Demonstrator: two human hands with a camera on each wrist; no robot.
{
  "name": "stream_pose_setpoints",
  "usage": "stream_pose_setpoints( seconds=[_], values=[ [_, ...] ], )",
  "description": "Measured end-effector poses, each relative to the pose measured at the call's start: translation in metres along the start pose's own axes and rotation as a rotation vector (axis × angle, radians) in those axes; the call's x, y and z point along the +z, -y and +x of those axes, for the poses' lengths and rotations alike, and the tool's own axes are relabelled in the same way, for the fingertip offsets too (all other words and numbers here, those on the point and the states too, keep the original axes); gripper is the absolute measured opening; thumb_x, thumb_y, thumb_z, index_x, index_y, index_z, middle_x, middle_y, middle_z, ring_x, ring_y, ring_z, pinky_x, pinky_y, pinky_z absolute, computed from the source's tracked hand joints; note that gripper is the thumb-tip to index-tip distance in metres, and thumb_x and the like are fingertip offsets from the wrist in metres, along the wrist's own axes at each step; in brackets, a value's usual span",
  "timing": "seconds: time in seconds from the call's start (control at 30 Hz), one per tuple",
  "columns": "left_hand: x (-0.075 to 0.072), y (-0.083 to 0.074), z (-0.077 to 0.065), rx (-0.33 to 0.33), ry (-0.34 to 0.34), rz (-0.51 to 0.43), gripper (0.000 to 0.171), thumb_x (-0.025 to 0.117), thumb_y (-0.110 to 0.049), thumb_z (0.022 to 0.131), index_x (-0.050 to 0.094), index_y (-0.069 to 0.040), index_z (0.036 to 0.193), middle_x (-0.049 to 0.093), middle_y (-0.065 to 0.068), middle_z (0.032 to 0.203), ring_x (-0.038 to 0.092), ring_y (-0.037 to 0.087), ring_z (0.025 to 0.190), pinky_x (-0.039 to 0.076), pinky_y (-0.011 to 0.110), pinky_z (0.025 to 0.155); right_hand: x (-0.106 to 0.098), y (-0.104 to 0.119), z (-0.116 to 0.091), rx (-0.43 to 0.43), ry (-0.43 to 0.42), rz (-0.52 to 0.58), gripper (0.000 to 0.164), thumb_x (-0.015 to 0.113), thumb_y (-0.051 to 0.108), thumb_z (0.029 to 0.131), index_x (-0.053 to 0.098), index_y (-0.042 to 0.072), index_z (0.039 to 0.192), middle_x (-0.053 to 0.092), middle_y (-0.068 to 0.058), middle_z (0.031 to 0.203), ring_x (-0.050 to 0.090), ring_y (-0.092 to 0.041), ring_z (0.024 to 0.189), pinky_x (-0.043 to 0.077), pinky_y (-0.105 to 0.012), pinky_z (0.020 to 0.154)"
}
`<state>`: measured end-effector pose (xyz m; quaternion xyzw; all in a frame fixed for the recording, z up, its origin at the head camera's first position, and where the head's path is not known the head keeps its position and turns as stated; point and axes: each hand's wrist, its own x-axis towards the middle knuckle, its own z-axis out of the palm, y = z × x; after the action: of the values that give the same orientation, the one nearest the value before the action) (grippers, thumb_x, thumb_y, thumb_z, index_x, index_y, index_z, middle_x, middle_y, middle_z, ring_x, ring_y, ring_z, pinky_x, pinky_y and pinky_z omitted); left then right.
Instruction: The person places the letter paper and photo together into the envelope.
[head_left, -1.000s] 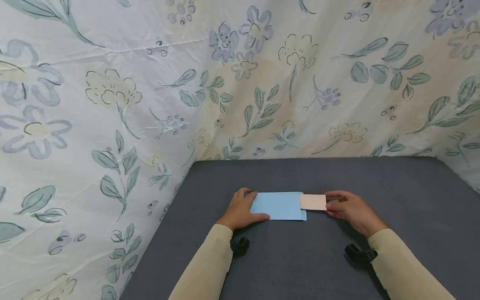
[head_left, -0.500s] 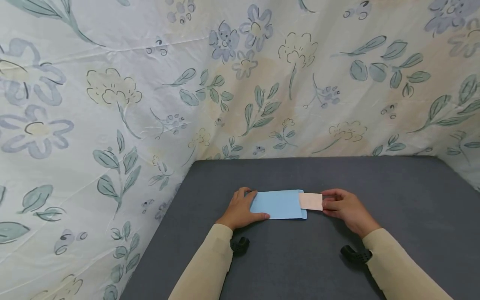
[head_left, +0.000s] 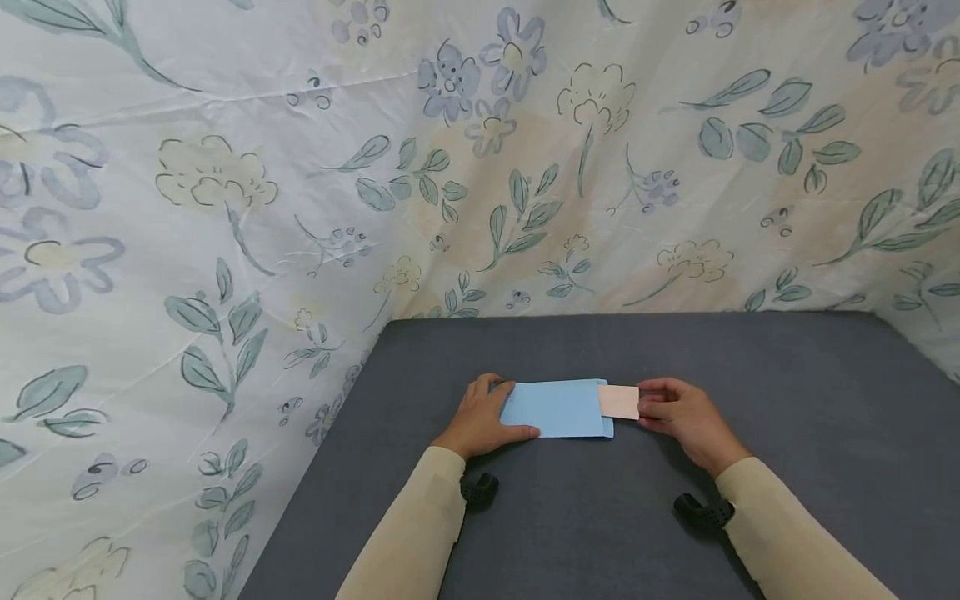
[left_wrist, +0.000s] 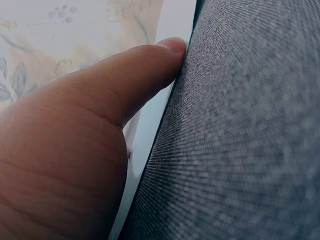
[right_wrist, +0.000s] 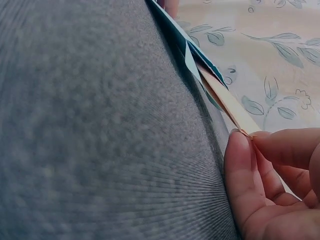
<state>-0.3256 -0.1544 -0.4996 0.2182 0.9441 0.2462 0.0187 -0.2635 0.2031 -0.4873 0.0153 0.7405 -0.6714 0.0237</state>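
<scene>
A light blue envelope (head_left: 558, 409) lies flat on the dark grey table in the head view, its mouth facing right. My left hand (head_left: 480, 418) rests over its left end, thumb along the near edge and fingers toward the far edge. In the left wrist view the straight thumb (left_wrist: 145, 62) presses on the envelope's edge. A pale pink card (head_left: 618, 402) sticks out of the mouth, its left part hidden inside. My right hand (head_left: 686, 417) pinches the card's right end. The right wrist view shows the card (right_wrist: 232, 107) between the envelope's parted layers, held by thumb and fingertips.
The dark grey table (head_left: 787, 400) spreads around both hands. Behind it and to the left hangs a white cloth (head_left: 300, 208) with a flower and leaf print. Each cream sleeve bears a black wrist strap, the left strap (head_left: 480, 492) and the right strap (head_left: 703, 512).
My right hand has moved left, sliding the pink card farther into the envelope, so less of it shows. The left hand and the envelope have stayed almost in place.
</scene>
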Motion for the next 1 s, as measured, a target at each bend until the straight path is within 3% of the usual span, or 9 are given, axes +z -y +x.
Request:
stream_pose_setpoints(
  seconds=[1.0],
  values=[
    [0.0011,-0.0082,0.0023,0.025,0.052,-0.024,0.106,0.082,-0.078,0.083,0.048,-0.025,0.168,0.031,0.004,0.169,0.030,0.026,0.153,0.038,0.056,0.118,0.0069,0.0020,0.0039,0.019,0.013,-0.026,0.043,0.068,-0.002,0.107,0.055,-0.015,0.146,0.061,-0.022,0.118,0.070,-0.025,0.096,0.062,-0.033,0.083]
  ],
)
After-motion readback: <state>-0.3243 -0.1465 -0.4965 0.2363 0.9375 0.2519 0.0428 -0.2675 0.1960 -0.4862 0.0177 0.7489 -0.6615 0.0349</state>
